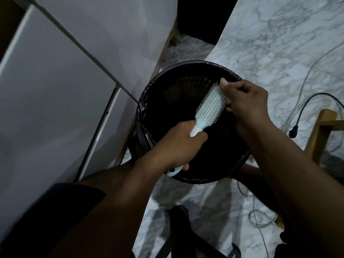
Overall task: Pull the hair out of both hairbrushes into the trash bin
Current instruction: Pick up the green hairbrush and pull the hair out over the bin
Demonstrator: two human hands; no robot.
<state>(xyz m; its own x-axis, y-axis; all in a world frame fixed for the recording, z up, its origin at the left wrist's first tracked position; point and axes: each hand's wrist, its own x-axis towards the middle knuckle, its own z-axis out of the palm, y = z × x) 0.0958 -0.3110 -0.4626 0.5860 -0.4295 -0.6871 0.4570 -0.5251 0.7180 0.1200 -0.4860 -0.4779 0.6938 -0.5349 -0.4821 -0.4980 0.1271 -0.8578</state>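
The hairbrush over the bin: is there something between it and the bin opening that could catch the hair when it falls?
Nothing visible does. The left hand holds the hairbrush by its handle above the open trash bin, and the right hand works at the brush head. Below the bristles only the dark bin interior shows.

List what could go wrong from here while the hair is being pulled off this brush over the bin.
1. The right hand picks at the hairbrush tip near the trash bin far rim; loosened hair may drift onto the marble floor.
2. The left hand grips only the handle; a hard tug could tip the brush into the bin.
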